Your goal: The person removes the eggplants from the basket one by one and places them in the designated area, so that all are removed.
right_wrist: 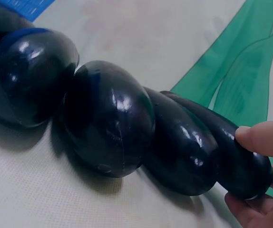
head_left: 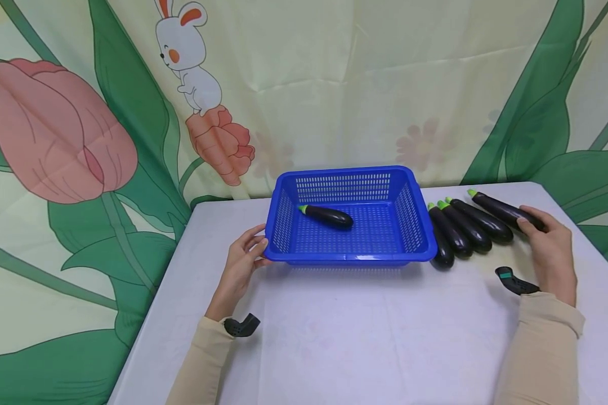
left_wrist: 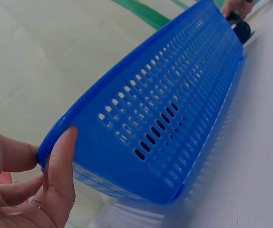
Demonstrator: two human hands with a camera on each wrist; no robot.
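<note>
A blue plastic basket [head_left: 344, 256] with slotted walls stands at the middle of the table, and one dark eggplant [head_left: 329, 217] with a green stem end lies inside it. At its near left corner my left hand [head_left: 240, 261] pinches the rim, thumb and fingers on either side of the wall [left_wrist: 141, 123]. My right hand [head_left: 552, 247] grips the blunt end of the outermost eggplant [head_left: 501, 209] on the right. In the right wrist view, the thumb lies on top of that eggplant [right_wrist: 236, 156] and fingertips show below it.
Several more eggplants [head_left: 466, 228] lie side by side between the basket and my right hand, green ends toward the back. A white cloth covers the table [head_left: 365, 332]. Behind it hangs a printed curtain [head_left: 304, 84] with flowers and a rabbit.
</note>
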